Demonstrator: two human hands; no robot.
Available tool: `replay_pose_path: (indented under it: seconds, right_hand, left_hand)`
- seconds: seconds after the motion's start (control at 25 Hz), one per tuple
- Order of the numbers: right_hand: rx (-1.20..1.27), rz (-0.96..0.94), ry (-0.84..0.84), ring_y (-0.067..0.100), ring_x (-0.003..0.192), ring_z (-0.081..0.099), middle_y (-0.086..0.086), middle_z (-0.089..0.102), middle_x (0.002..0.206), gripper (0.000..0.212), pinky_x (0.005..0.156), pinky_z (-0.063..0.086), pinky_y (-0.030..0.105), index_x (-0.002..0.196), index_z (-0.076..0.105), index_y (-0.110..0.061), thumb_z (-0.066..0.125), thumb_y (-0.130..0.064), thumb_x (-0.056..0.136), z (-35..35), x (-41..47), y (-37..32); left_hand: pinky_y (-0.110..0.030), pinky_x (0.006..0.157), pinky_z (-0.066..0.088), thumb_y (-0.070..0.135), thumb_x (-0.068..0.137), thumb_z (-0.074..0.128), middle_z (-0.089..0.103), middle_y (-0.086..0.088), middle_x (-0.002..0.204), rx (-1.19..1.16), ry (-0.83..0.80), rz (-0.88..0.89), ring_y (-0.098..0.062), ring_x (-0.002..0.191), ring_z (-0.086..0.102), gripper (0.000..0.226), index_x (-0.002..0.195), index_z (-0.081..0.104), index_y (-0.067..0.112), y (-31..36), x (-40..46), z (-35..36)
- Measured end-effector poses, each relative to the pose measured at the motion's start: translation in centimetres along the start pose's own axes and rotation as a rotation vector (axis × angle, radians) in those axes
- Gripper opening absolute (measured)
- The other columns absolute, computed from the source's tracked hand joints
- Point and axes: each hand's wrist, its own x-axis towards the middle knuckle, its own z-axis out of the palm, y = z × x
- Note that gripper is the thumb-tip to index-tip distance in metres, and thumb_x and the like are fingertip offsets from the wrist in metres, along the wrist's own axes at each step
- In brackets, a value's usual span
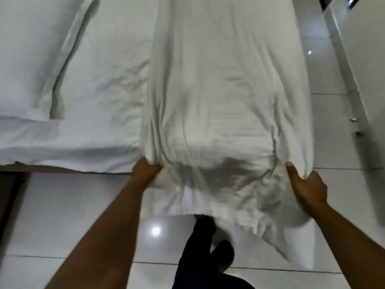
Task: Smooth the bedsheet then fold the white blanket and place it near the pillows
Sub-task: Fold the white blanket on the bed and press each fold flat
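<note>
The white blanket (225, 97) lies as a long folded strip across the right part of the bed, and its near end hangs off the bed's edge toward the floor. My left hand (145, 172) grips the blanket's near left side in a fist. My right hand (306, 184) pinches the near right side between thumb and fingers. The white bedsheet (100, 90) shows to the left of the blanket, with creases near the middle. A white pillow (27, 59) lies at the far left on the sheet.
Glossy white floor tiles (73, 215) run along the bed's near edge and to the right. A white cabinet or wall panel (362, 49) stands at the right. My dark trouser legs (204, 253) are below the blanket's hanging end.
</note>
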Motion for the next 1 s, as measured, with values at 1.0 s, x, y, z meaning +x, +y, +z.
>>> replay_pose_path:
  seconds: [1.0]
  right_hand:
    - [0.162, 0.135, -0.199, 0.028, 0.089, 0.058, 0.009, 0.063, 0.096, 0.037, 0.08, 0.047, 0.037, 0.123, 0.059, -0.004, 0.06, 0.0, 0.086, 1.9, -4.9, 8.6]
  left_hand:
    - [-0.038, 0.08, 0.048, 0.031, 0.06, 0.073, 0.063, -0.009, 0.106, 0.008, -0.136, -0.106, -0.028, 0.092, 0.059, 0.06, 0.115, 0.06, 0.012, -6.9, -3.4, 4.4]
